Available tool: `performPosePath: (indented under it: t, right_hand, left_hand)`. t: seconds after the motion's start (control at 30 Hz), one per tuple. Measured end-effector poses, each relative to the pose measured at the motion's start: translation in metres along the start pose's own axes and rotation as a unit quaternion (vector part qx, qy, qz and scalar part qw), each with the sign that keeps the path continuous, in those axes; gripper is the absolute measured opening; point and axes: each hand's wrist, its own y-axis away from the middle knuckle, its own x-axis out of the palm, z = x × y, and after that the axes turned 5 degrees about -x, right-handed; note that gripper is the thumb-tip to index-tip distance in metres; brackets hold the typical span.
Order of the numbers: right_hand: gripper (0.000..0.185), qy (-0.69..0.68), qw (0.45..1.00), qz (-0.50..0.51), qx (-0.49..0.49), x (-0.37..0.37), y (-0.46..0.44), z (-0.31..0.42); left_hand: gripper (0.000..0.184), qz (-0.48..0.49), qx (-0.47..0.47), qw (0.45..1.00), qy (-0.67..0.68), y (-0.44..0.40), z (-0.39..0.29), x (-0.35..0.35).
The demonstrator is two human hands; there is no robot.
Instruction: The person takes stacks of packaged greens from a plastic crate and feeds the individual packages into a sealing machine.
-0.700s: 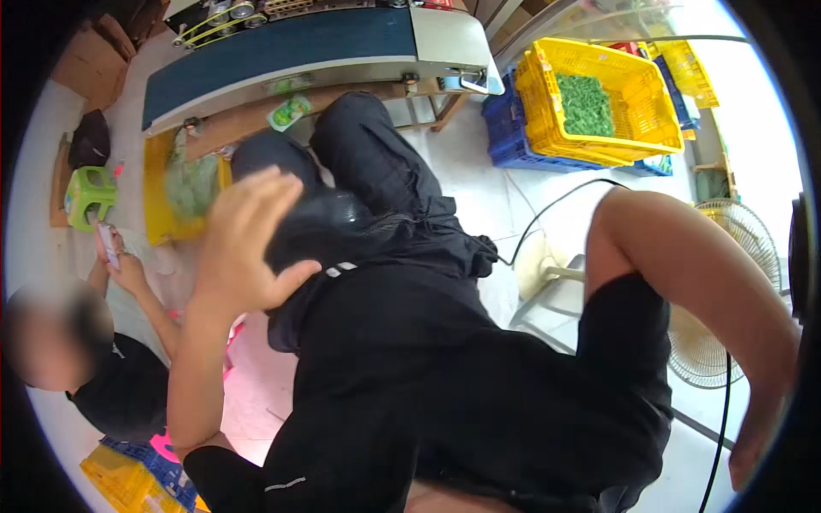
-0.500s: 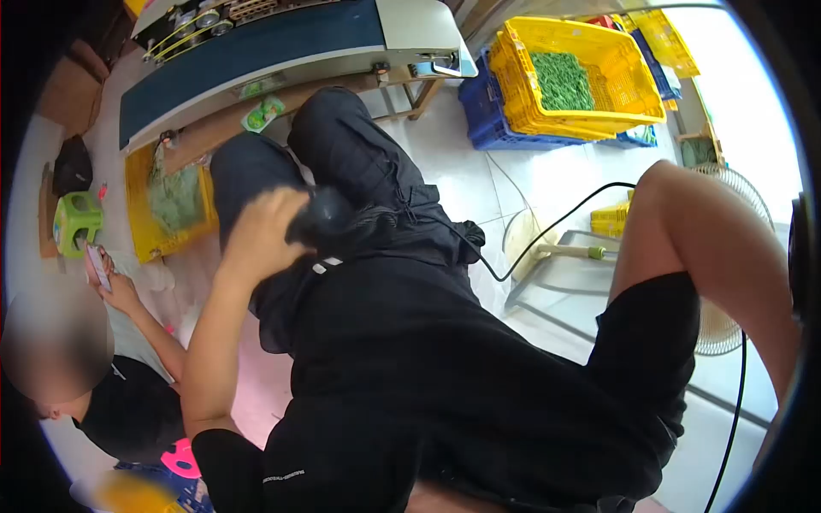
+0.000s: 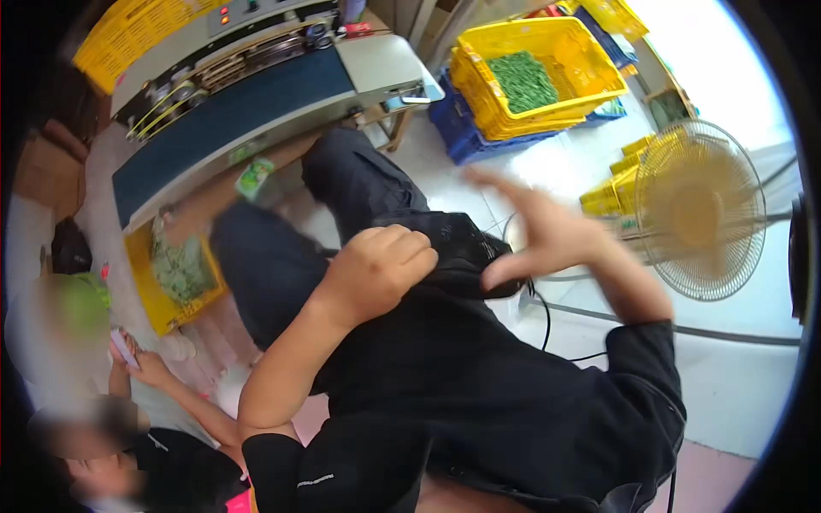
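On my lap lies a black pouch (image 3: 466, 261), soft-looking, with a black cable running from its right side. My left hand (image 3: 376, 269) is closed at the pouch's left edge, knuckles up; its fingertips are hidden. Just to the right hovers my right hand (image 3: 547, 231), slightly blurred, thumb and fingers spread apart and nothing between them. Its thumb is in front of the pouch's right end; whether they touch I cannot tell. Under the pouch are my dark trousers (image 3: 363, 175).
Ahead stands a machine with a dark conveyor belt (image 3: 231, 128). Yellow crates (image 3: 590, 81) with green produce stand on a blue crate (image 3: 466, 128). A fan (image 3: 697, 209) is at right. Another yellow crate (image 3: 162, 312) sits at left, near a person (image 3: 188, 462) holding a phone (image 3: 125, 349).
My left hand has moved right, with the black item now over my lap. My right hand has come in from the far right. The view has shifted, showing more of the machine.
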Motion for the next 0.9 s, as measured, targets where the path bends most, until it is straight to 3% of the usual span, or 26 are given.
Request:
performPosePath:
  t: [0.03, 0.1, 0.17, 0.2, 0.27, 0.3, 0.37, 0.43, 0.5, 0.57, 0.6, 0.63, 0.67, 0.73, 0.83, 0.9]
  right_hand:
    - [0.121, -0.086, 0.982, 0.115, 0.120, 0.016, -0.011, 0.012]
    - [0.112, -0.090, 0.992, 0.032, 0.084, 0.065, 0.004, -0.013]
    - [0.099, -0.213, 0.960, 0.013, 0.183, 0.083, 0.028, -0.031]
    - [0.095, -0.234, 0.959, -0.021, 0.157, 0.104, 0.044, -0.051]
    - [0.085, -0.360, 0.908, -0.036, 0.212, 0.116, 0.072, -0.064]
    - [0.077, -0.436, 0.855, -0.053, 0.275, 0.117, 0.086, -0.065]
    - [0.064, -0.674, 0.632, -0.061, 0.378, 0.140, 0.134, -0.099]
    - [0.063, -0.748, 0.529, -0.157, 0.368, 0.170, 0.183, -0.108]
    - [0.069, -0.805, 0.462, -0.237, 0.287, 0.212, 0.218, -0.125]
    - [0.073, -0.821, 0.450, -0.257, 0.241, 0.233, 0.237, -0.137]
    - [0.072, -0.830, 0.444, -0.250, 0.227, 0.242, 0.247, -0.148]
    - [0.072, -0.844, 0.405, -0.260, 0.236, 0.240, 0.249, -0.153]
    - [0.072, -0.844, 0.407, -0.254, 0.238, 0.232, 0.246, -0.160]
    - [0.073, -0.792, 0.451, -0.349, 0.219, 0.219, 0.240, -0.160]
    - [0.074, -0.788, 0.481, -0.306, 0.230, 0.207, 0.235, -0.181]
    - [0.075, -0.795, 0.488, -0.270, 0.240, 0.204, 0.230, -0.185]
  left_hand:
    - [0.010, 0.015, 0.014, 1.000, 0.015, -0.008, -0.002, 0.005]
    - [0.015, 0.017, 0.044, 0.998, 0.042, -0.021, -0.002, 0.019]
    - [0.015, 0.032, 0.052, 0.995, 0.078, -0.024, 0.001, 0.046]
    - [0.015, 0.025, 0.053, 0.993, 0.100, -0.029, 0.003, 0.063]
    - [0.022, 0.037, 0.082, 0.985, 0.148, -0.038, -0.001, 0.086]
    - [0.024, 0.053, 0.092, 0.977, 0.186, -0.047, -0.004, 0.093]
    - [0.034, 0.051, 0.067, 0.980, 0.178, -0.056, -0.005, 0.077]
    - [0.038, 0.000, 0.016, 0.989, 0.144, -0.043, 0.015, 0.064]
    - [0.028, -0.021, -0.130, 0.980, 0.150, -0.012, 0.040, 0.056]
    - [0.027, -0.070, -0.262, 0.935, 0.229, 0.026, 0.060, 0.050]
    - [0.027, -0.046, -0.268, 0.952, 0.139, 0.035, 0.062, 0.037]
    - [0.026, -0.045, -0.291, 0.946, 0.132, 0.049, 0.067, 0.033]
    - [0.026, -0.053, -0.313, 0.940, 0.122, 0.063, 0.073, 0.034]
    - [0.027, -0.072, -0.345, 0.925, 0.146, 0.082, 0.074, 0.036]
    - [0.026, -0.098, -0.404, 0.885, 0.210, 0.102, 0.068, 0.040]
    - [0.028, -0.031, -0.413, 0.893, 0.174, 0.126, 0.061, 0.028]
